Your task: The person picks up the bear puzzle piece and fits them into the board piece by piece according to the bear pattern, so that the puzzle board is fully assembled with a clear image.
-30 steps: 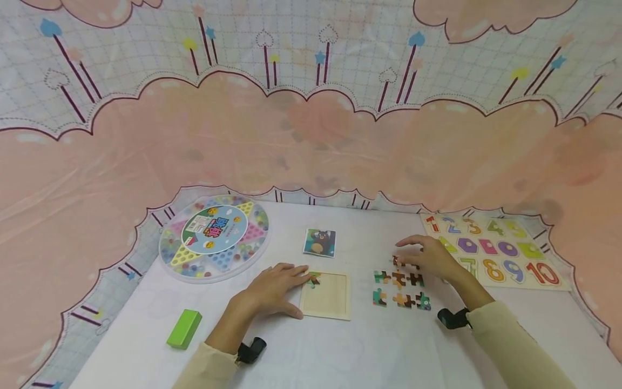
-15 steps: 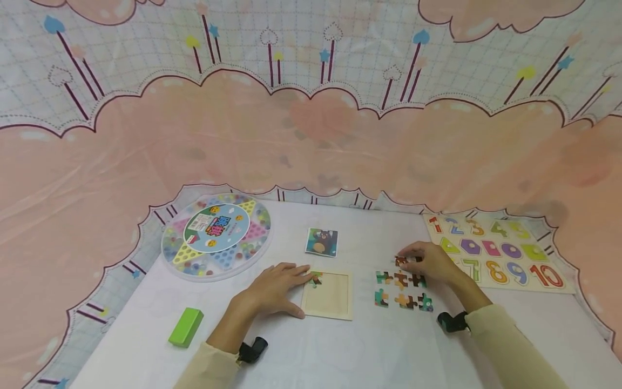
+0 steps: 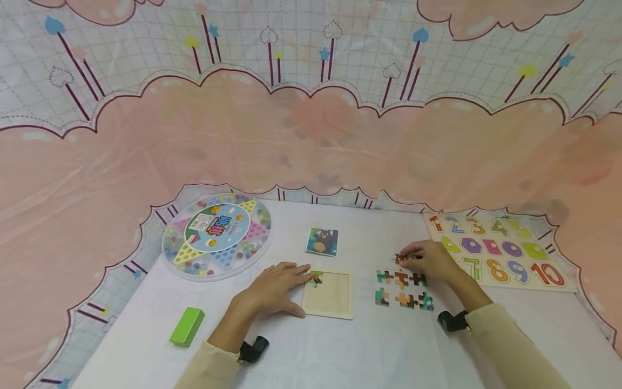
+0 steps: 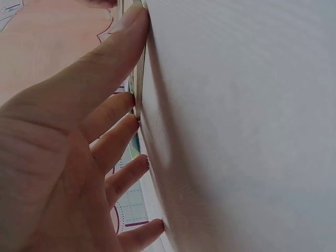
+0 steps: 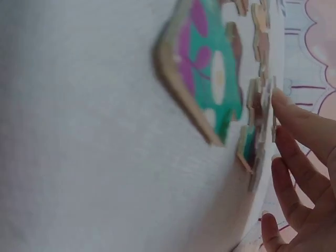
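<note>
In the head view, my left hand (image 3: 272, 289) touches the left side of a square wooden puzzle tray (image 3: 335, 305), thumb at the lower corner and fingertips near the upper one. One green-and-brown jigsaw piece (image 3: 316, 279) lies in the tray's upper left corner. Right of the tray, my right hand (image 3: 430, 262) pinches a brown jigsaw piece (image 3: 400, 259) between thumb and fingers. Below that hand, several loose jigsaw pieces (image 3: 400, 279) lie in two rows. A teal piece with purple leaves (image 5: 207, 63) looms large in the right wrist view.
A bear picture card (image 3: 322, 241) lies behind the tray. At back left is a round Chinese checkers set (image 3: 216, 229), with a green block (image 3: 187, 327) nearer. A number-and-shape board (image 3: 498, 248) lies at the right, close to my right forearm.
My right hand has come down onto the brown jigsaw piece at the back of the group, and now pinches it and has raised it slightly. My left hand stays at the tray.
</note>
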`<control>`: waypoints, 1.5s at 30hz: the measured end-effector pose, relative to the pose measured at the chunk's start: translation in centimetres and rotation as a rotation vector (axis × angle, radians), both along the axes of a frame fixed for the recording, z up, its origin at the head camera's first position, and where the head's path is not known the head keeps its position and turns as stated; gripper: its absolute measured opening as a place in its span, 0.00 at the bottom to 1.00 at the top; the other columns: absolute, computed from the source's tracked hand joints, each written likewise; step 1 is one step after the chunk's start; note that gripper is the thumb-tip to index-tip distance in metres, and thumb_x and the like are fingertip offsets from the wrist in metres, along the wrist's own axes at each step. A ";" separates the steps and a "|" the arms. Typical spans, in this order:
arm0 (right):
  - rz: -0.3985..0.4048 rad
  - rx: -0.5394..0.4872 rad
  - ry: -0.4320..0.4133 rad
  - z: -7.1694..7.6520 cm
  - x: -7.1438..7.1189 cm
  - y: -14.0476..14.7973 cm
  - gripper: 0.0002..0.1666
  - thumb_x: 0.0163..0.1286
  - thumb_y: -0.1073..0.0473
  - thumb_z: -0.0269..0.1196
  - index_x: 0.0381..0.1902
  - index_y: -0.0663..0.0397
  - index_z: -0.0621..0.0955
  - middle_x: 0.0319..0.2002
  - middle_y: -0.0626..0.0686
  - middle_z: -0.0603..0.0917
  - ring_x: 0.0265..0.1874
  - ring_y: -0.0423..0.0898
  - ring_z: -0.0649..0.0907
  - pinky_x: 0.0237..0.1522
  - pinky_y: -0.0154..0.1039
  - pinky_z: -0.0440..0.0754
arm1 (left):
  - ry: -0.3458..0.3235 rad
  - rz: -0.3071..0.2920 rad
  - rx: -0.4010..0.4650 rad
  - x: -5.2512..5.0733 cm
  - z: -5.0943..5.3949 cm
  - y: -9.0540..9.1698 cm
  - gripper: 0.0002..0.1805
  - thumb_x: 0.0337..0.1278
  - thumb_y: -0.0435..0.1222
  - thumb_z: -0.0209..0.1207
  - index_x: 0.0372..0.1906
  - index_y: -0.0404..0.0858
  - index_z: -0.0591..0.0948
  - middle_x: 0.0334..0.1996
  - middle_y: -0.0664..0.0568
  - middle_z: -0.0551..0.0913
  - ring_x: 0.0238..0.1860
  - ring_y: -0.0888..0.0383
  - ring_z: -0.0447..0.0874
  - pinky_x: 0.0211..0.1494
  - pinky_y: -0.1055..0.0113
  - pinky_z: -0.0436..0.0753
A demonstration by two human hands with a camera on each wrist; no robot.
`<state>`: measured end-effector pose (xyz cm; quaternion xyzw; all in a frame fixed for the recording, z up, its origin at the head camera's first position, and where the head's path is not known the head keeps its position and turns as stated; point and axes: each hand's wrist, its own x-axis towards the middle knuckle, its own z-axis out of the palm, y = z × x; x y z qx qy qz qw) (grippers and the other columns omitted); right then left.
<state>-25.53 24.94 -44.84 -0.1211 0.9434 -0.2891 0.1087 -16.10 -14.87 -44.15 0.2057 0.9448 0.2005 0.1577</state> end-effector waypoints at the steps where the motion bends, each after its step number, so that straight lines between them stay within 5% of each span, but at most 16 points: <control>1: -0.006 -0.004 -0.002 0.2 0.0 0.0 0.15 0.68 0.53 0.70 0.50 0.50 0.88 0.57 0.61 0.86 0.60 0.62 0.83 0.62 0.61 0.82 | 0.000 -0.002 0.000 0.0 0.0 0.0 0.49 0.43 0.53 0.77 0.75 0.53 0.70 0.79 0.59 0.66 0.80 0.44 0.60 0.79 0.33 0.59; 14: 0.001 -0.173 0.154 2.0 1.1 -1.5 0.15 0.67 0.51 0.71 0.48 0.51 0.89 0.48 0.56 0.90 0.44 0.49 0.88 0.39 0.25 0.84 | -0.001 0.002 0.000 0.1 0.2 0.1 0.49 0.43 0.53 0.77 0.75 0.53 0.71 0.78 0.58 0.67 0.80 0.44 0.60 0.79 0.34 0.60; 23: 0.038 -0.232 0.130 1.8 2.3 -4.8 0.15 0.68 0.50 0.70 0.48 0.50 0.89 0.47 0.54 0.90 0.43 0.47 0.87 0.39 0.29 0.87 | 0.000 0.006 -0.003 0.1 0.1 0.0 0.49 0.43 0.53 0.77 0.75 0.53 0.71 0.79 0.59 0.66 0.80 0.44 0.59 0.80 0.34 0.60; 32: 0.165 -0.227 0.119 0.4 3.8 -9.5 0.09 0.63 0.52 0.74 0.41 0.45 0.91 0.41 0.46 0.91 0.37 0.39 0.84 0.38 0.29 0.86 | 0.009 -0.002 -0.011 0.0 0.1 0.1 0.50 0.43 0.54 0.76 0.75 0.53 0.70 0.79 0.59 0.66 0.80 0.45 0.59 0.80 0.33 0.59; 39: 0.341 -0.221 0.176 -0.2 4.4 -13.0 0.07 0.62 0.55 0.74 0.39 0.47 0.92 0.39 0.46 0.92 0.33 0.34 0.84 0.36 0.28 0.85 | 0.005 0.004 -0.026 0.2 0.1 0.1 0.49 0.44 0.55 0.76 0.75 0.53 0.70 0.79 0.59 0.66 0.80 0.45 0.60 0.80 0.34 0.59; 45: 0.377 -0.158 0.217 -0.3 4.6 -14.6 0.08 0.62 0.55 0.74 0.39 0.48 0.92 0.40 0.46 0.92 0.38 0.37 0.87 0.39 0.28 0.84 | 0.006 0.005 -0.016 0.2 0.0 0.0 0.49 0.45 0.55 0.76 0.75 0.53 0.70 0.79 0.59 0.66 0.80 0.45 0.59 0.80 0.34 0.59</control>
